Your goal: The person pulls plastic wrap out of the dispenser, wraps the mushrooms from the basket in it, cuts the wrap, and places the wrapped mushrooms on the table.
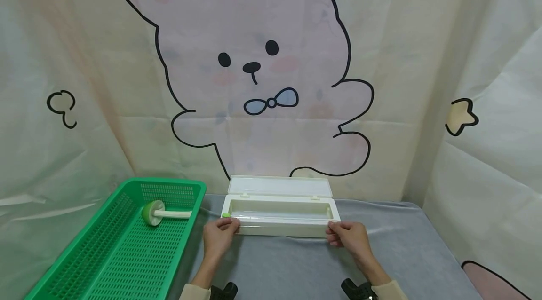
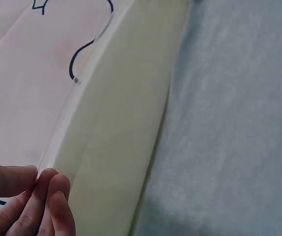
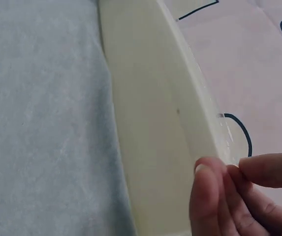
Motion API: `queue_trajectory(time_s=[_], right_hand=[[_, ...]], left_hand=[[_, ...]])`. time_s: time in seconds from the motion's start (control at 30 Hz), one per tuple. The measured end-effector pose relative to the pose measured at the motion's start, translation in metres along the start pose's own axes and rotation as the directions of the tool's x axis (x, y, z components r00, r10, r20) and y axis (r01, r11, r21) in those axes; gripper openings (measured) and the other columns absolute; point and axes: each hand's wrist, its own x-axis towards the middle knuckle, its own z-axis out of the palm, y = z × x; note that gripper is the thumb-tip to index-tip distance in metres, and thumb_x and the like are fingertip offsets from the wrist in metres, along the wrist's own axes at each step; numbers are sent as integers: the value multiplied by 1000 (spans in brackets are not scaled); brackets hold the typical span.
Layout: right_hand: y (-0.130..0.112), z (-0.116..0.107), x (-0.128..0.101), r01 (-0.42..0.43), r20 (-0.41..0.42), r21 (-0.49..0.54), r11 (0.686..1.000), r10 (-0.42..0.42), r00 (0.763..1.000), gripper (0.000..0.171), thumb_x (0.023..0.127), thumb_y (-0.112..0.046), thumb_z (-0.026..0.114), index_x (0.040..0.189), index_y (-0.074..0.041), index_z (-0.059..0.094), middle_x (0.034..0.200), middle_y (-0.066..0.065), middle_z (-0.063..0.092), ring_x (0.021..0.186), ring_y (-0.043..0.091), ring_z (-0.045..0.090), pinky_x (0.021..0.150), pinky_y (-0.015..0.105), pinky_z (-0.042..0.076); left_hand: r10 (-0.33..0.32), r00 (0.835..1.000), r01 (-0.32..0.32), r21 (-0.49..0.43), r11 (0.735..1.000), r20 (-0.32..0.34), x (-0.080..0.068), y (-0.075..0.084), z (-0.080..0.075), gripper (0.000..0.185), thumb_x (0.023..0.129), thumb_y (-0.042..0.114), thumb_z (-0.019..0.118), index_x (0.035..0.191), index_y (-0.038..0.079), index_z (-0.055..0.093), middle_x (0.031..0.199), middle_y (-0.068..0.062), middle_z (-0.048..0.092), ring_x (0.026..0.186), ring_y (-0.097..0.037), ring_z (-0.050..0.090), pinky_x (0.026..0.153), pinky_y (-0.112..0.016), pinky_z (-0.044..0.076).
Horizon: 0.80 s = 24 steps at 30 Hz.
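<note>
A long cream-white box lies open on the grey cloth table, its lid tipped back against the curtain. A clear film runs along its front rim. My left hand pinches the film's left end between thumb and fingers, beside a small green tab. My right hand pinches the right end with its fingertips. Both hands sit at the box's front corners. The trough inside the box looks empty.
A green mesh basket stands left of the box and holds a white rod with a green end cap. A bunny-print curtain hangs close behind. Grey cloth covers the table in front.
</note>
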Motion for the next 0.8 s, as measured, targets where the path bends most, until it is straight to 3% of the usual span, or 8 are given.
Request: queue_trajectory(time_s=[0.17, 0.33, 0.8], right_hand=[[-6, -3, 2, -30, 27, 69, 997, 28, 999, 26, 99, -6, 65, 111, 17, 67, 87, 16, 75, 68, 19, 72, 63, 31, 61], [-10, -3, 5, -24, 54, 99, 995, 19, 998, 28, 100, -6, 64, 116, 17, 65, 93, 17, 75, 74, 20, 73, 67, 31, 61], [-29, -7, 14, 8, 86, 166, 986, -23, 996, 28, 101, -5, 62, 120, 15, 63, 98, 14, 75, 82, 17, 74, 77, 29, 60]], left_hand=[[-55, 997, 62, -138, 989, 49, 2, 8, -3, 17, 93, -1, 72, 101, -15, 70, 85, -19, 74, 73, -17, 72, 65, -26, 59], [-108, 991, 119, -184, 976, 74, 5, 12, -4, 16, 94, -2, 70, 104, -14, 69, 90, -17, 75, 76, -17, 71, 68, -28, 60], [-96, 992, 112, -232, 966, 79, 20, 34, -5, 23, 97, 4, 69, 113, -13, 68, 95, -16, 75, 80, -16, 72, 75, -26, 60]])
